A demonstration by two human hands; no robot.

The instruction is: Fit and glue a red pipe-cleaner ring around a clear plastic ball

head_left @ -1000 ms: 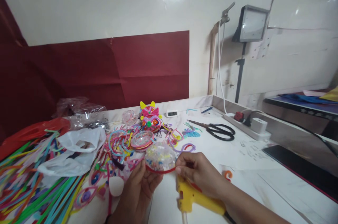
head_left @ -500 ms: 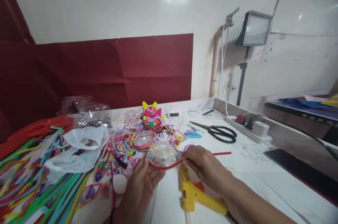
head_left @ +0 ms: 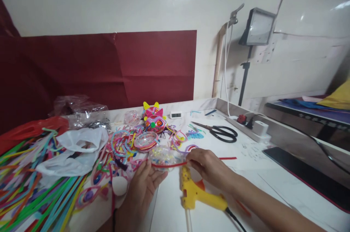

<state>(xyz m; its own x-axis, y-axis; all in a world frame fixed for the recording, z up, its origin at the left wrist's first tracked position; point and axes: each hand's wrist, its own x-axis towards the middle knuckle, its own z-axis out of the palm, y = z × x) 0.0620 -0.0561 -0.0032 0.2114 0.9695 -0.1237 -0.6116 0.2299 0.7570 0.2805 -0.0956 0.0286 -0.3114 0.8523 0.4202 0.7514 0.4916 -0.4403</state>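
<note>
Two hands met low over the desk (head_left: 262, 173). Your left hand (head_left: 142, 188) cupped the clear glitter-filled dome (head_left: 164, 155) from below, while your right hand (head_left: 206, 166) pinched a red pipe cleaner (head_left: 175, 164) against its rim, the loose end trailing right. Just beneath your right wrist lay the yellow glue gun (head_left: 195, 193). Farther back, black scissors (head_left: 222, 132) rested well apart.

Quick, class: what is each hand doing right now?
Left hand: holding the clear ball.
Right hand: closed, pinching the red pipe cleaner.
</note>
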